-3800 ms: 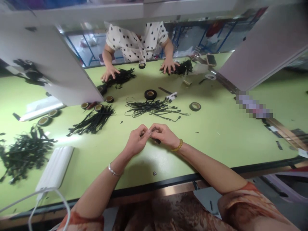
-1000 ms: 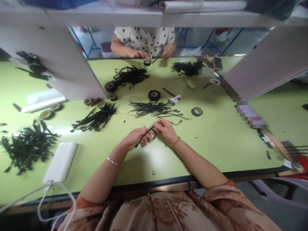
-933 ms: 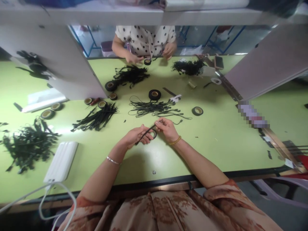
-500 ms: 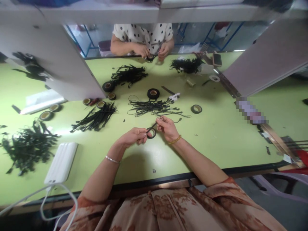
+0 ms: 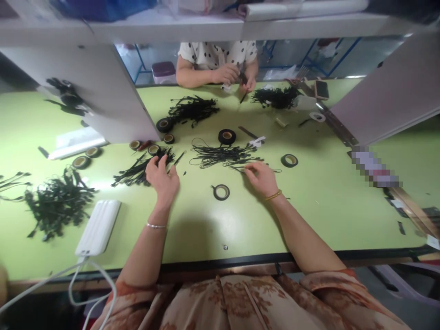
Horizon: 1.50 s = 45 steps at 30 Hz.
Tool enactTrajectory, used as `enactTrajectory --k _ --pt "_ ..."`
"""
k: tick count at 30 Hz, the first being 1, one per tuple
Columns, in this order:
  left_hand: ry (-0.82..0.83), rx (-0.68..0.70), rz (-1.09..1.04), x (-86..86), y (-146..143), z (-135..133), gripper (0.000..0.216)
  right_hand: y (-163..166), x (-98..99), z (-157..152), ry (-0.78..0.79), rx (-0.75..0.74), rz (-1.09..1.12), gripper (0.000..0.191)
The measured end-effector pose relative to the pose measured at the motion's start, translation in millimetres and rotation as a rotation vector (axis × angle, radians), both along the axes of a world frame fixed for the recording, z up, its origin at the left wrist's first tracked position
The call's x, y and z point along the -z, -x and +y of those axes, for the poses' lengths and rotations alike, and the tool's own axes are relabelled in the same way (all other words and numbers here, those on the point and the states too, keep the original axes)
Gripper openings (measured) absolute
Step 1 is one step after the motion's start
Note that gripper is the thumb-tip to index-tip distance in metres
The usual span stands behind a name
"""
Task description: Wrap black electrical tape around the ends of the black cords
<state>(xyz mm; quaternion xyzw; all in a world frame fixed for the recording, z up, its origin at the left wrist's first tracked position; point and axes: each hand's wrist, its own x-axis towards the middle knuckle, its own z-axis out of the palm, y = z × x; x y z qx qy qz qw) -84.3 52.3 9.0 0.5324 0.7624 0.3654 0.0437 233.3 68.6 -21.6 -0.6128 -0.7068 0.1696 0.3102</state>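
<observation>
My left hand [image 5: 162,179] is at the right side of a pile of taped black cables [image 5: 132,170], its fingers spread and holding nothing. A short black piece [image 5: 179,157] lies just beyond its fingertips. My right hand [image 5: 261,178] is closed in a pinch on a thin black cable [image 5: 237,168] at the near edge of a loose bunch of black cables [image 5: 220,153]. Between my hands a roll of black tape [image 5: 221,192] lies flat on the table, a short end sticking out from it.
More tape rolls lie about, one [image 5: 227,136] behind the bunch, another [image 5: 289,160] to the right. A white power bank [image 5: 98,228] with a cord sits at left, near a big cable heap [image 5: 57,201]. Opposite, a co-worker's hands [image 5: 228,75] handle a dark piece. Upright panels [image 5: 113,91] flank the table.
My hands have moved apart. The tape roll has been let go onto the table. My left hand went left to the taped pile and opened; my right moved right to the loose cables.
</observation>
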Motion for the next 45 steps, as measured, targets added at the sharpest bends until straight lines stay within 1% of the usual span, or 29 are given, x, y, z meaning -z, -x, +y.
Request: enactTrajectory --k 1,2,4,6,7,8,9,11,13,15,16,18,20,21,23,25,28,31,33,36,41,43,45 --pt "-0.036 -0.008 0.033 2.1 -2 0 0.04 3 0.2 0 0.015 -0.015 -0.122 0.017" --pt "-0.05 0.033 0.046 4.8 -5 -2 0.037 5 0.3 0 0.039 -0.021 -0.22 0.016" --pt "-0.06 0.208 0.083 12.1 -16 -6 0.03 10 0.4 1 0.085 -0.022 -0.347 0.015" --pt "0.008 0.442 0.117 20.2 -29 -11 0.026 13 -0.7 2 0.099 -0.041 -0.427 0.016" --pt "0.057 0.526 0.128 24.0 -35 -13 0.025 14 -1.7 2 0.1 -0.054 -0.453 0.015" --pt "0.105 0.584 0.126 27.2 -40 -15 0.025 14 -2.9 2 0.109 -0.059 -0.462 0.015" --pt "0.136 0.61 0.123 29.6 -43 -16 0.025 13 -4.3 2 0.13 -0.052 -0.444 0.014" --pt "0.172 0.65 0.105 31.3 -46 -18 0.026 9 -7.3 1 0.181 0.002 -0.316 0.014" --pt "0.195 0.68 0.07 28.5 -47 -19 0.026 2 -11.1 2 0.165 0.078 -0.083 0.017" --pt "0.222 0.712 0.004 22.1 -49 -22 0.025 -7 -16.3 5 0.119 0.135 0.226 0.024" --pt "0.239 0.73 -0.046 18.1 -51 -23 0.024 -11 -19.9 7 0.133 0.146 0.413 0.027" --pt "0.256 0.769 -0.194 9.5 -56 -27 0.024 -15 -28.8 9 0.197 0.12 0.803 0.03" --pt "0.272 0.78 -0.372 1.5 -63 -31 0.025 -10 -38.5 7 0.254 0.059 1.105 0.03" --pt "0.286 0.783 -0.462 -1.9 -66 -32 0.028 -4 -42.7 3 0.293 0.026 1.19 0.029" --pt "0.314 0.772 -0.63 -7.0 -73 -36 0.033 17 -48.0 -6 0.372 0.009 1.294 0.028" --pt "0.319 0.757 -0.733 -8.9 -79 -39 0.036 45 -47.9 -15 0.433 -0.02 1.357 0.03" --pt "0.314 0.741 -0.741 -4.7 -85 -43 0.038 84 -40.8 -22 0.476 -0.088 1.442 0.031" --pt "0.345 0.747 -0.712 4.4 -87 -45 0.033 103 -33.8 -22 0.448 -0.033 1.536 0.034" --pt "0.358 0.706 -0.708 8.7 -87 -45 0.029 103 -31.9 -20 0.433 -0.013 1.545 0.035" --pt "0.342 0.634 -0.69 8.0 -84 -44 0.028 91 -31.6 -15 0.401 0.011 1.52 0.033" --pt "0.383 0.72 -0.582 3.4 -80 -39 0.024 71 -32.8 -7 0.299 0.072 1.397 0.028" --pt "0.399 0.689 -0.581 6.9 -76 -35 0.026 66 -33.3 -6 0.251 0.071 1.366 0.028" --pt "0.413 0.644 -0.63 12.6 -72 -29 0.027 64 -32.8 -5 0.206 0.063 1.331 0.028"
